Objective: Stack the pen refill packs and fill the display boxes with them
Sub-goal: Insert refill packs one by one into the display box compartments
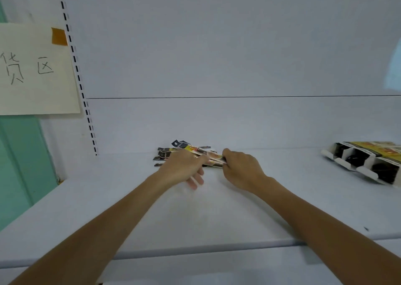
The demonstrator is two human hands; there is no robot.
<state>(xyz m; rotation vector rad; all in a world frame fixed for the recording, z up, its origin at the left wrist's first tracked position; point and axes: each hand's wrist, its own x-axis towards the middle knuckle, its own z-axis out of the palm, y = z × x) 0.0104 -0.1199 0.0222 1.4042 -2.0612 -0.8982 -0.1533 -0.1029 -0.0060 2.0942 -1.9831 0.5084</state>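
Head view: Two bare forearms reach across a pale shelf (206,215) and meet at a bundle of pen refill packs (190,148) lying near the far edge, close to where the shelf joins the back panel (217,56). The left hand (183,165) covers the bundle's left part, thumb and forefinger curled onto it while the other fingers trail toward the near side, their tips just above the shelf surface. The right hand (240,167) clamps the bundle's right end, its fingers folded around the packs and its knuckles turned up.

The packs are long and narrow, printed in black, white and yellow. They lie fanned rather than squared, with several dark ends sticking out to the left past the left hand. Whether the bundle rests on the shelf or is raised slightly off it cannot be told.

Well apart to the right, at the picture's edge, a display box (366,173) lies tilted on the same shelf. White dividers split it into compartments holding dark contents too blurred to identify, and a yellow printed panel runs along its far side.

At far left, a cream paper sign (36,93) with handwritten characters hangs by a strip of brown tape (59,36) beside a slotted upright (74,61). A teal wall (19,165) shows below the sign.
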